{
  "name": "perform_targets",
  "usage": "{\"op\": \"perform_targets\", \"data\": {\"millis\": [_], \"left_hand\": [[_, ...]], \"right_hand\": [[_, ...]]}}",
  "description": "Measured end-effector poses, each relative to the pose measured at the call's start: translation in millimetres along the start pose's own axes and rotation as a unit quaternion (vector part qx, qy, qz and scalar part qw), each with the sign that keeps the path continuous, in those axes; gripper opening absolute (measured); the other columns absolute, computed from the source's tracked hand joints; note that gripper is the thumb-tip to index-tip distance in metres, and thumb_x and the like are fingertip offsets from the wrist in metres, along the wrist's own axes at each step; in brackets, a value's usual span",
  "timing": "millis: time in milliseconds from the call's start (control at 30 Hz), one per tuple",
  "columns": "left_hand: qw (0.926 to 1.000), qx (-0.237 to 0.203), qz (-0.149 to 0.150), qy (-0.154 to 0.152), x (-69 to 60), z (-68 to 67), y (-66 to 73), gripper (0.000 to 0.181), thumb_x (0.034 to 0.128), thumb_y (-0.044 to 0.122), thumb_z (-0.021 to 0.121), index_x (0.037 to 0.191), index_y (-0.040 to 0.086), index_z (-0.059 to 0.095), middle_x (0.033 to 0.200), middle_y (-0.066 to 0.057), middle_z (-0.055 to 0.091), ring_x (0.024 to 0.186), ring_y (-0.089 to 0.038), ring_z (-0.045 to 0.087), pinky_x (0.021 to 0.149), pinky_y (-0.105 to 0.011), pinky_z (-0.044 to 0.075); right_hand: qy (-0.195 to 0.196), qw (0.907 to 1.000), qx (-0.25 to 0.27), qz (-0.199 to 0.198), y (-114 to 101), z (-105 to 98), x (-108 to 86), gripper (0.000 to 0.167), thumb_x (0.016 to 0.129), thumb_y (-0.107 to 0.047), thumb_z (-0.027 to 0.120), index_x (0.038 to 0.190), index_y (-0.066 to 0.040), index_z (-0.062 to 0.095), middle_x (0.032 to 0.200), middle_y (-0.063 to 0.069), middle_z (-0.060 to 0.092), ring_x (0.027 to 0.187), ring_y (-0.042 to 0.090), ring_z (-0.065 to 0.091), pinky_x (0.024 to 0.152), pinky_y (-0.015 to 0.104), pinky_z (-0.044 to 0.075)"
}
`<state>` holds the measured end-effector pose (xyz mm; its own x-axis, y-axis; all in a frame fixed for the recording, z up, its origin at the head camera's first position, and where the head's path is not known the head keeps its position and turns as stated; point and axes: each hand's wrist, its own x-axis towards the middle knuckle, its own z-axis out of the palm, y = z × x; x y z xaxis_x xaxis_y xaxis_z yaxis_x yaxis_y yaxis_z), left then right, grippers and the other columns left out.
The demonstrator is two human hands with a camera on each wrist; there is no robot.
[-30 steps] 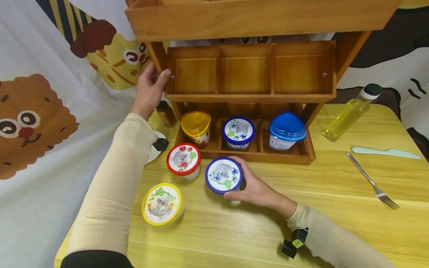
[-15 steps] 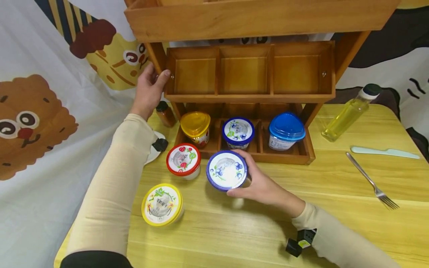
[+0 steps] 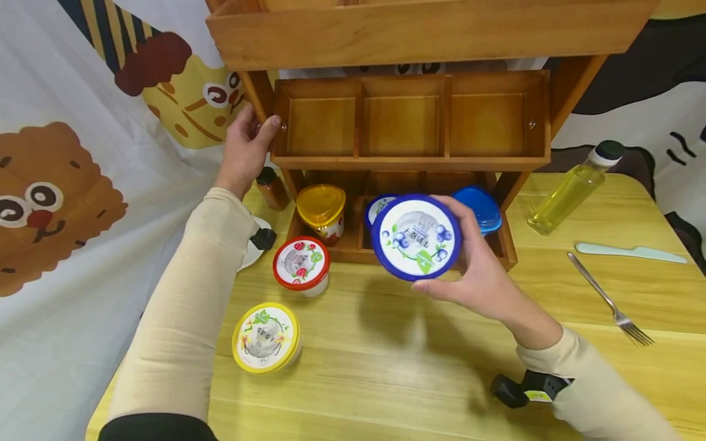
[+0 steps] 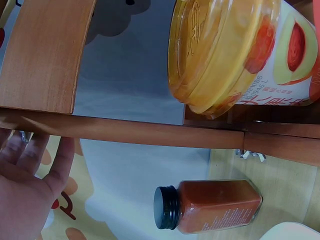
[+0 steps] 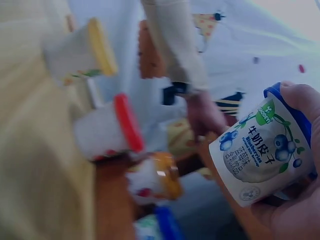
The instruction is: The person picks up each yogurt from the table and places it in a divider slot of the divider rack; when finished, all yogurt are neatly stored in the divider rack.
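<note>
My right hand (image 3: pixel 485 275) holds a blue-lidded blueberry milk cup (image 3: pixel 416 237) by its side, above the table and in front of the wooden rack's lower tray. Its printed side, the blueberry milk cup (image 5: pixel 262 145), faces the right wrist camera. My left hand (image 3: pixel 248 150) grips the left post of the wooden rack (image 3: pixel 410 162), thumb in front and fingers behind. On the table stand a red-lidded cup (image 3: pixel 301 264) and a yellow-lidded cup (image 3: pixel 266 338). The lower tray bears an amber-lidded tub (image 3: pixel 321 206), another blue-lidded cup (image 3: pixel 377 207), partly hidden, and a blue domed-lid tub (image 3: pixel 480 207).
A small black-capped spice bottle (image 3: pixel 273 188) and a partly covered white plate (image 3: pixel 250 251) are at the left. On the right are an oil bottle (image 3: pixel 570 190), a pale green knife (image 3: pixel 631 252) and a fork (image 3: pixel 612 300). The rack's upper tier (image 3: pixel 430 37) overhangs the middle tray.
My right hand has lifted the blueberry milk cup off the table and carried it up and to the right, so it now covers part of the lower tray. My left hand has stayed put.
</note>
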<state>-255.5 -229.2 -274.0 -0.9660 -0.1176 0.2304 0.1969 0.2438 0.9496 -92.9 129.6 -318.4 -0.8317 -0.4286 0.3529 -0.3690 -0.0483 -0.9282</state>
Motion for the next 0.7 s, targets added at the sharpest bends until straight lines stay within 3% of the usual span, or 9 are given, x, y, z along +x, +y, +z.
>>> {"op": "perform_targets", "data": {"millis": [100,200,333,467,700], "left_hand": [[1.0000,0.007,-0.002,-0.002,0.0,-0.7,0.1,0.037,0.0986,0.031,0.059,0.133,0.019,0.052,0.132,-0.005,0.059,0.109,-0.013,0.057,0.091,-0.027,0.047],[0.9999,0.009,-0.004,-0.003,-1.6,-0.5,1.6,0.036,0.0988,0.031,0.059,0.133,0.019,0.052,0.130,-0.004,0.059,0.107,-0.013,0.056,0.090,-0.026,0.047],[0.9999,0.011,-0.010,-0.002,-6.5,1.4,7.4,0.034,0.0990,0.030,0.059,0.131,0.017,0.053,0.126,-0.003,0.059,0.104,-0.013,0.056,0.088,-0.025,0.046],[0.9999,0.009,-0.009,-0.005,-10.6,3.5,12.2,0.035,0.0995,0.028,0.058,0.132,0.016,0.053,0.130,-0.006,0.059,0.106,-0.013,0.056,0.090,-0.026,0.046],[1.0000,0.005,0.004,-0.002,-2.1,2.0,-0.5,0.036,0.0990,0.029,0.059,0.132,0.017,0.052,0.131,-0.006,0.059,0.107,-0.013,0.056,0.091,-0.026,0.046]], "right_hand": [[0.018,0.9991,0.028,-0.028,-14,-10,4.6,0.109,0.065,0.025,0.075,0.152,-0.013,0.023,0.145,0.014,0.033,0.122,0.024,0.048,0.085,0.026,0.057],[0.043,0.9973,0.042,-0.043,-25,-19,9.7,0.110,0.062,0.031,0.070,0.151,-0.014,0.024,0.147,0.014,0.032,0.127,0.026,0.043,0.093,0.025,0.053],[0.068,0.9940,0.048,-0.071,-35,-31,15.6,0.108,0.061,0.032,0.067,0.150,-0.011,0.025,0.149,0.016,0.031,0.131,0.029,0.038,0.101,0.024,0.048],[0.093,0.9901,0.051,-0.092,-42,-45,21.3,0.102,0.065,0.030,0.065,0.150,-0.010,0.025,0.150,0.016,0.030,0.134,0.030,0.035,0.100,0.023,0.048],[0.145,0.9819,0.062,-0.105,-48,-67,35.5,0.093,0.072,0.026,0.067,0.147,-0.011,0.025,0.149,0.011,0.031,0.137,0.028,0.032,0.096,0.021,0.051]]}}
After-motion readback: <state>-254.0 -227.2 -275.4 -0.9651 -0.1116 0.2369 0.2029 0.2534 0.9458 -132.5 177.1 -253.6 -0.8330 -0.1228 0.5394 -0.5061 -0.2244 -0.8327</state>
